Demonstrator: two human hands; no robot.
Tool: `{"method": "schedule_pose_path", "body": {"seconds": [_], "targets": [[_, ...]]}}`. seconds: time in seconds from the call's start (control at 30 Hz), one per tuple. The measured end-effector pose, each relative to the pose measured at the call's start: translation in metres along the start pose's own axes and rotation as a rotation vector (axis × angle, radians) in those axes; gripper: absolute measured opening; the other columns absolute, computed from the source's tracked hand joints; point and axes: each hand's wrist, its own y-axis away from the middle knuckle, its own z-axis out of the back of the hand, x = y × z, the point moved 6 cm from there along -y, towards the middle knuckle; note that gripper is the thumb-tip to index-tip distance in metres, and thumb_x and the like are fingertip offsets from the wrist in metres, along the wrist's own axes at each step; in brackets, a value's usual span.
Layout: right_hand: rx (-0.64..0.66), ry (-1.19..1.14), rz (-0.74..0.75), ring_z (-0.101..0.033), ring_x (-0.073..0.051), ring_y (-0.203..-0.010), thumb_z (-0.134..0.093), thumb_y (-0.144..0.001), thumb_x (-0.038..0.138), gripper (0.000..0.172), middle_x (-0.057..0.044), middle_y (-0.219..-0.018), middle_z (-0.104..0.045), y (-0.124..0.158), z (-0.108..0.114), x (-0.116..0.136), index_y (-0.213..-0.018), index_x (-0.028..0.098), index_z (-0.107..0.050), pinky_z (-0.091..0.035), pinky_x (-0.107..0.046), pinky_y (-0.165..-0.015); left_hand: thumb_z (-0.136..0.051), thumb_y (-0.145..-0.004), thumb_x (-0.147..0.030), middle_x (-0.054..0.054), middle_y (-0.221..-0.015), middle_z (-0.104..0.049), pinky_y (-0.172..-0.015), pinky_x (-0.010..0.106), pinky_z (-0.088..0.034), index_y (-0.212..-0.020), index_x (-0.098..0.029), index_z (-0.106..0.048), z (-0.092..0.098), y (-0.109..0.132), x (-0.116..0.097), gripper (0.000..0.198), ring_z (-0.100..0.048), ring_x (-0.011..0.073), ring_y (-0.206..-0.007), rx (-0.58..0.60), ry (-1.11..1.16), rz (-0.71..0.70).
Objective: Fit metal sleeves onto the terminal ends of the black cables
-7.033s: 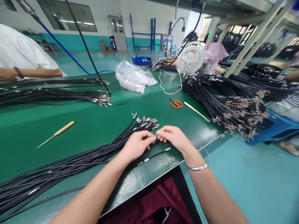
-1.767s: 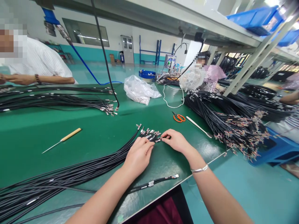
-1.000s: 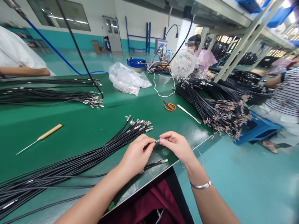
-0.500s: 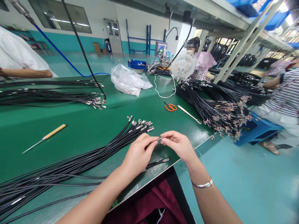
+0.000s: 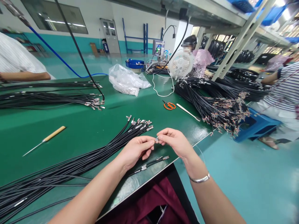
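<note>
Location type: industrial workshop. Indicators: long green workbench, across the frame centre; black cable bundle with metal-tipped ends, lower left; cable pile with exposed wire ends, right; steel shelving, upper right; bench machinery, upper centre; one co-worker, upper left; second co-worker, right edge.

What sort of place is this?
Most likely a cable workshop: black cables with metal ends lie bunched on a green bench, near a wooden-handled spike.
</note>
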Motion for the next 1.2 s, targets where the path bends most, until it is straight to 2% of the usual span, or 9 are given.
{"method": "schedule_pose_path", "body": {"seconds": [0.23, 0.47, 0.63, 0.8, 1.03, 1.2], "targets": [[-0.073, -0.012, -0.056, -0.056, -0.012, -0.060, -0.072, -0.069, 0.029, 0.020, -0.004, -0.070, -0.066, 0.000, 0.001, -0.003, -0.080, 0.014, -0.065, -0.045, -0.025, -0.059, -0.064, -0.074, -0.028, -0.002, -0.057, -0.049, -0.037, 0.017, -0.025, -0.070, -0.011, -0.059, -0.002, 0.001, -0.002, 0.018, -0.037, 0.0033, -0.039, 0.028, 0.064, 0.011], [-0.087, 0.076, 0.050, -0.061, -0.015, -0.068, -0.069, -0.072, 0.028, 0.018, -0.003, -0.072, -0.066, 0.001, -0.004, 0.007, -0.082, 0.014, -0.063, -0.047, -0.028, -0.065, -0.066, -0.072, -0.031, -0.003, -0.055, -0.050, -0.036, 0.018, -0.023, -0.084, -0.011, -0.063, -0.001, 0.001, -0.004, 0.024, -0.035, 0.0033, -0.038, 0.017, 0.086, 0.002], [-0.072, 0.055, 0.044, -0.061, -0.015, -0.068, -0.069, -0.073, 0.028, 0.018, -0.004, -0.072, -0.067, 0.000, -0.005, 0.007, -0.083, 0.014, -0.063, -0.046, -0.026, -0.064, -0.063, -0.076, -0.030, -0.004, -0.049, -0.048, -0.036, 0.018, -0.023, -0.087, -0.010, -0.063, -0.003, 0.002, -0.006, 0.023, -0.033, 0.0032, -0.036, 0.044, 0.078, -0.004], [-0.069, -0.058, -0.035, -0.059, -0.012, -0.063, -0.071, -0.071, 0.029, 0.019, -0.003, -0.071, -0.067, -0.002, -0.004, 0.000, -0.081, 0.014, -0.065, -0.045, -0.023, -0.060, -0.063, -0.076, -0.032, -0.004, -0.053, -0.050, -0.037, 0.018, -0.023, -0.081, -0.011, -0.062, -0.004, 0.004, -0.008, 0.022, -0.033, 0.0024, -0.036, 0.042, 0.046, -0.020], [-0.118, 0.023, 0.029, -0.057, -0.012, -0.063, -0.071, -0.071, 0.029, 0.019, 0.000, -0.067, -0.062, 0.000, -0.002, 0.003, -0.082, 0.014, -0.065, -0.045, -0.024, -0.061, -0.066, -0.073, -0.034, 0.000, -0.063, -0.057, -0.040, 0.017, -0.028, -0.078, -0.012, -0.058, 0.004, 0.002, -0.009, 0.024, -0.041, 0.0043, -0.043, -0.066, -0.018, -0.051], [-0.079, -0.123, -0.052, -0.056, -0.010, -0.060, -0.073, -0.068, 0.029, 0.021, 0.000, -0.066, -0.061, 0.001, -0.004, 0.000, -0.081, 0.014, -0.065, -0.043, -0.021, -0.058, -0.066, -0.074, -0.035, 0.001, -0.066, -0.058, -0.044, 0.017, -0.030, -0.072, -0.012, -0.058, 0.005, 0.001, -0.009, 0.024, -0.041, 0.0046, -0.048, -0.029, -0.054, -0.076]]}}
